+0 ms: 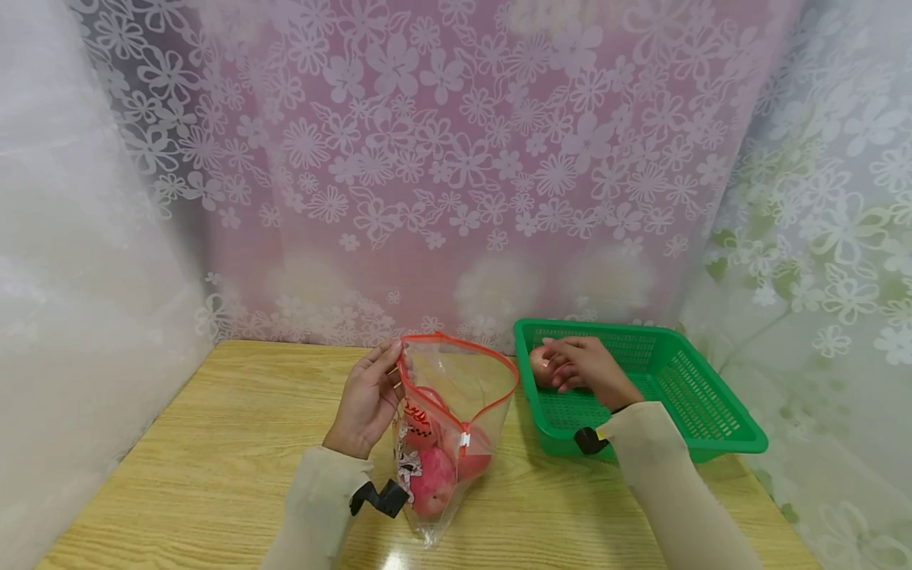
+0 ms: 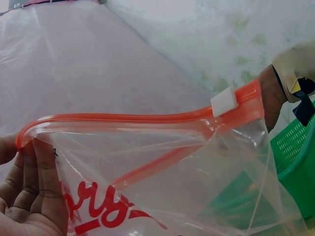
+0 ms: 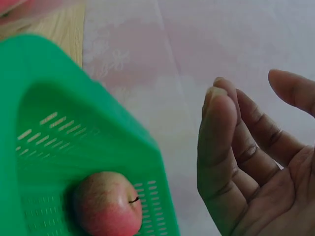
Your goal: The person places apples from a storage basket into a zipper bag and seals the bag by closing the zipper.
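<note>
My left hand [image 1: 366, 400] pinches the orange-red rim of a clear zip bag [image 1: 492, 412] between thumb and fingers. The bag's mouth gapes, and a white slider [image 2: 224, 102] sits on its zip strip. Inside lie red apples, one of them a pink-red apple [image 1: 433, 481] low in the bag. Over the left end of a green basket [image 1: 712, 380] is my right hand [image 1: 587, 368], fingers loosely bent and holding nothing. Close to its fingertips, a red and yellowish apple [image 3: 109, 204] rests in the basket's corner; the right wrist view shows a gap between them.
Both bag and basket stand on a wood-grain table [image 1: 214, 451], the basket on the right side near the far edge. A pink flowered curtain [image 1: 427, 174] hangs behind the table. Pale sheeting [image 1: 819, 317] hangs on the right.
</note>
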### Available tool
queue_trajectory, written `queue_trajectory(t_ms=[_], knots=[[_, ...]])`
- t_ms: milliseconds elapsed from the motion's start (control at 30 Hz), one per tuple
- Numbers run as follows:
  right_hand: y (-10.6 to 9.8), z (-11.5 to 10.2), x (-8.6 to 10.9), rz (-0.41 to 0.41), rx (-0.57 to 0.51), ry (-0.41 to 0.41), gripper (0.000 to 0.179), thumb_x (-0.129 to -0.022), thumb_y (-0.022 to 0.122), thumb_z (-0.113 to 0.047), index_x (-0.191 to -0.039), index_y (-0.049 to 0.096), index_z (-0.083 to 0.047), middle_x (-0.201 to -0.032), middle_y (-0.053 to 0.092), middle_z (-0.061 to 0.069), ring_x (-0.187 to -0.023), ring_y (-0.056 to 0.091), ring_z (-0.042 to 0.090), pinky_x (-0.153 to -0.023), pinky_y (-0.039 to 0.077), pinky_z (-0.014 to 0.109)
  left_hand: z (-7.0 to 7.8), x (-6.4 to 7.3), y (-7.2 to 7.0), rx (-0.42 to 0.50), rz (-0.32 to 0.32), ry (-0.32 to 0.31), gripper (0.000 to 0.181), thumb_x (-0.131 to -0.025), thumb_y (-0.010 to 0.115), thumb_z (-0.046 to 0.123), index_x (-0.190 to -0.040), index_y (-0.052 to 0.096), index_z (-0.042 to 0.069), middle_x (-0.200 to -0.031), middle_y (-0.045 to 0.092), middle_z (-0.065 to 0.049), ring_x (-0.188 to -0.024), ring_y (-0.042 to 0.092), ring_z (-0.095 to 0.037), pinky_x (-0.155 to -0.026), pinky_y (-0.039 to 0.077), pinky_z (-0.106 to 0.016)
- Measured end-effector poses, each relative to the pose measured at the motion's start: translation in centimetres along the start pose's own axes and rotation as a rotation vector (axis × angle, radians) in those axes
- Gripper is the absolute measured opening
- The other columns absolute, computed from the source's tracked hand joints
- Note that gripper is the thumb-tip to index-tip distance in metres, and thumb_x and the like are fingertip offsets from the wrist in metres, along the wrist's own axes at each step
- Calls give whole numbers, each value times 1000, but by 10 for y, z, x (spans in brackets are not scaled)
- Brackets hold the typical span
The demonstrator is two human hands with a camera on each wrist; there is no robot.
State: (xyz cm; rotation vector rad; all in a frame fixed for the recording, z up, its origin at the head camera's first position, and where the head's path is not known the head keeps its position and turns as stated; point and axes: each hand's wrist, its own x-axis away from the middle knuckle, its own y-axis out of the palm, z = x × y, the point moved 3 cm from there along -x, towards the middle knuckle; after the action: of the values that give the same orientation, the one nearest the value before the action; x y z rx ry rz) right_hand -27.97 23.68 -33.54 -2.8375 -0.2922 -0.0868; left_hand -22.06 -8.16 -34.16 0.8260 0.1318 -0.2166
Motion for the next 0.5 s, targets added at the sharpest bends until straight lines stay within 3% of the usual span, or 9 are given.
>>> queue_trajectory(t_ms=[267,500], knots=[[-14,9,-6,12,-59,13,49,-96,58,-40,-115,57,5,-89,65,10,-69,65,16,-64,57,33,0,0,0,11,11,-5,23,-103,47,12,-91,67,13,-78,63,2,-67,62,-7,-63,54,-19],[-25,20,-13,72,-127,60,55,-95,58,-44,-121,53,4,-96,65,10,-73,66,17,-69,58,34,0,0,1,20,12,-6,23,-103,48,12,-90,67,14,-78,64,2,-68,62,-7,-63,54,-20]])
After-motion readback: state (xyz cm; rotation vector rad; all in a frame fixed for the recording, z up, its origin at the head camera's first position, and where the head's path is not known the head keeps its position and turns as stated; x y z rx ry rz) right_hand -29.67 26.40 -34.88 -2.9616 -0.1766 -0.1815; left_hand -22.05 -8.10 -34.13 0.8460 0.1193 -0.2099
